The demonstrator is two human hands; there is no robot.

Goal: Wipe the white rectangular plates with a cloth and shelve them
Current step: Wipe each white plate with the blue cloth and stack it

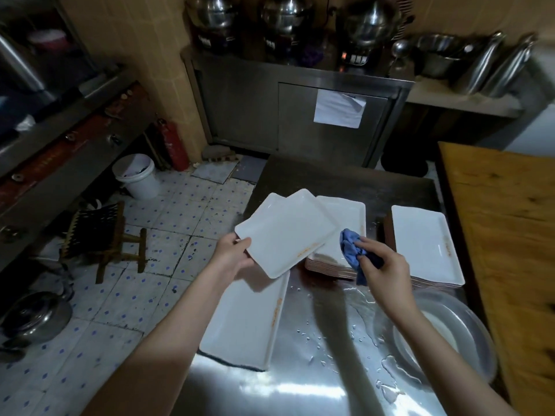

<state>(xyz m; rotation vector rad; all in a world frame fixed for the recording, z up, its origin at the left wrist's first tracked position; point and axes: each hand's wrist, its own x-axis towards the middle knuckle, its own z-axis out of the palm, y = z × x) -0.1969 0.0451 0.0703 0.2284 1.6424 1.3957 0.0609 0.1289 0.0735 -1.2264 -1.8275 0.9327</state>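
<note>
While the left hand [232,255] pinches a white rectangular plate [285,235] by its near corner, the right hand [387,265] clutches a crumpled blue cloth [349,247]
The plate is held over the wet stainless-steel table [300,370] — above 1 flat-lying plate [246,319], beside the middle stack [345,211] and right stack [426,244] — with the cloth just beside its right edge

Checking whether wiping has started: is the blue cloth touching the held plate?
Apart. Head view shows a stacked plate between blue cloth and held plate.
</note>
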